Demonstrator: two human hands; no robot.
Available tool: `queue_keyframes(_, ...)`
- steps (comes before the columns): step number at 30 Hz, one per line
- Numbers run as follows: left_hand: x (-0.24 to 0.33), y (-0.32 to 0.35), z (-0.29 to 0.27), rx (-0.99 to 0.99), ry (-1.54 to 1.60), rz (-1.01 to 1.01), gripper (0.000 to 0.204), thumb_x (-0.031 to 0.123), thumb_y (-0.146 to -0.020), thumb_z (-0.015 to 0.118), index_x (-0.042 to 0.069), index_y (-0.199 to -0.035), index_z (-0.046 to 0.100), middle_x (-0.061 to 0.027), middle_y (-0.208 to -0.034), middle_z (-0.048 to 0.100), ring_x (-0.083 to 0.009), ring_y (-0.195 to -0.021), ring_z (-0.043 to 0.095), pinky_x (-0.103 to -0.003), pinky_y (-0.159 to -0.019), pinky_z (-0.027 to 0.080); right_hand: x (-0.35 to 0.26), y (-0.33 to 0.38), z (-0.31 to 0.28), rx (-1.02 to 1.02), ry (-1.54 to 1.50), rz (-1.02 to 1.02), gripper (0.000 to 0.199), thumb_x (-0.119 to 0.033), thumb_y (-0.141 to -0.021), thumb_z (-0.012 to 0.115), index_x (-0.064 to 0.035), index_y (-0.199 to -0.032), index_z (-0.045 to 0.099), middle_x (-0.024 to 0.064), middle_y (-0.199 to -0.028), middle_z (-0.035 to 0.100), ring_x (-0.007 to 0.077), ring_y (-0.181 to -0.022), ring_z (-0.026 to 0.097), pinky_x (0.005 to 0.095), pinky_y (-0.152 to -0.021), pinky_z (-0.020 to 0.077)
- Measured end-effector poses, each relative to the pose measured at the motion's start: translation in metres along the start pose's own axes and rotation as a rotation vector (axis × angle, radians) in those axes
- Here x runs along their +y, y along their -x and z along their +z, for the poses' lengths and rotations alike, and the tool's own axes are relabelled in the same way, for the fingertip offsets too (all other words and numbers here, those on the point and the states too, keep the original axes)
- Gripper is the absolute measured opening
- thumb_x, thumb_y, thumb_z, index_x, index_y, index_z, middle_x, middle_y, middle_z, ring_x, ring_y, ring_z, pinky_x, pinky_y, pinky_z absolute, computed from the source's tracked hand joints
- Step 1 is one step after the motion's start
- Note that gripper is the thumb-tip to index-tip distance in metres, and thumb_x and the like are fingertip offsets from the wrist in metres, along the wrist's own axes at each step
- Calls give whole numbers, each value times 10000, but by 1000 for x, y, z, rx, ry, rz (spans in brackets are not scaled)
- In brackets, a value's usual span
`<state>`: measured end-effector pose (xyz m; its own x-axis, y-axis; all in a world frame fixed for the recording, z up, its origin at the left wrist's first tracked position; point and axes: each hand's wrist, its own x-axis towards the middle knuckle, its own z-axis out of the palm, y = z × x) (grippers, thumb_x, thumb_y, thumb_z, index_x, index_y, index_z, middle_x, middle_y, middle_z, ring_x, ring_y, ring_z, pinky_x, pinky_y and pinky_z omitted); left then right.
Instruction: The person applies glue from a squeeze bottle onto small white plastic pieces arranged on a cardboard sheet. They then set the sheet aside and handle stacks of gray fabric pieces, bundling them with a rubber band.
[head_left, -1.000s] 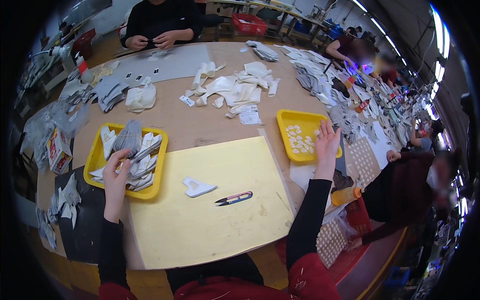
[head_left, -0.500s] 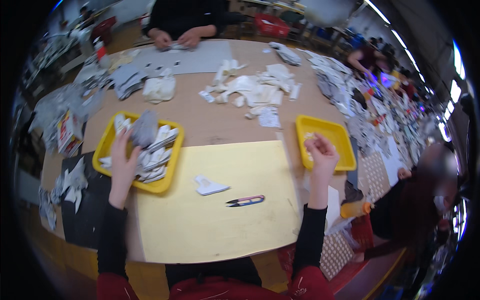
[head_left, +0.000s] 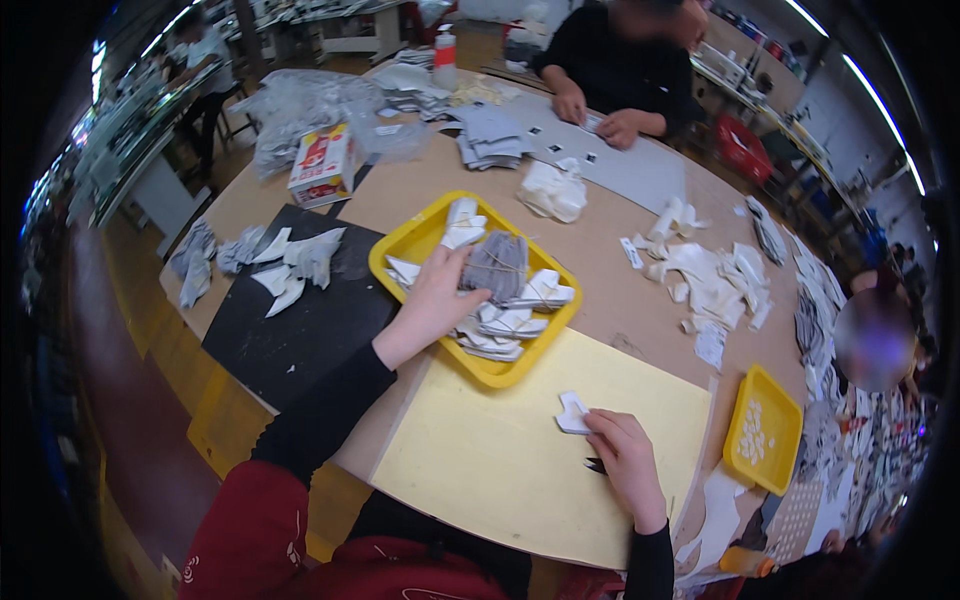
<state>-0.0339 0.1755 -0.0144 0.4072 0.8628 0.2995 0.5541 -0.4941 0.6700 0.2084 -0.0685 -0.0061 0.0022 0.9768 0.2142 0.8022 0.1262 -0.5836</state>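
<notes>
My left hand reaches into a yellow tray, its thumb and fingers closed round the left edge of a grey bundle of cut pieces tied with a band. Several white-and-grey tied bundles lie under and around it. On the pale yellow sheet, my right hand pinches a small white cut piece by its right end. Dark tips of thread snips show beside the right hand, which hides the rest of them.
A second yellow tray with small white bits stands to the right. Cream scraps lie beyond the sheet. A black mat with scraps, a red-and-white box and plastic bags are at left. Across the table, a person handles small pieces.
My view has turned left. My right hand has left the small-bits tray and taken hold of the white piece on the sheet. My left hand has closed on the grey bundle.
</notes>
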Motion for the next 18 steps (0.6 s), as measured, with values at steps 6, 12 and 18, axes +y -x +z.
queue_keyframes(6, 12, 0, -10, -52, 202, -70, 534, 241, -719, 750, 23, -1110, 460, -175, -1059, 508, -326, -1055, 499, -383, -916, 403, 0, -1, 5, 70, 16, 25, 243, 13, -758, 649, -22, -998, 643, 124, -1041, 629, 287, -929, 588, 361, -833, 477)
queue_keyframes(12, 25, 4, -10, -75, 209, 211, 654, 16, -617, 786, 63, -1190, 474, -104, -1099, 480, -265, -1057, 506, -334, -906, 425, 1, -2, -2, 143, 34, 108, 290, 41, -759, 639, -22, -1042, 638, 126, -1126, 601, 281, -1030, 570, 339, -877, 469)
queue_keyframes(18, 39, 11, -12, 10, 372, 313, 497, 29, -686, 747, 64, -1138, 543, -90, -1169, 519, -242, -1125, 512, -343, -932, 437, 0, -3, 1, 237, 27, 94, 317, 16, -760, 648, -32, -1073, 626, 133, -1204, 563, 297, -1073, 545, 358, -903, 454)
